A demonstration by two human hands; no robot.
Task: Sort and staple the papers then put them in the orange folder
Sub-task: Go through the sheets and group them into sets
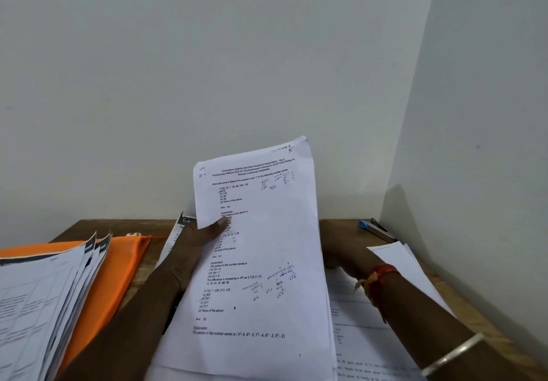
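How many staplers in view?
1. The blue stapler lies in the table's far right corner by the wall, beyond the right hand. Others could be hidden behind the held sheets.

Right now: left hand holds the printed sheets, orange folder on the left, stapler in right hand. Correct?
No: the stapler lies on the table, far right corner, apart from the right hand, per the head view. Left hand holds the printed sheets; orange folder on the left.
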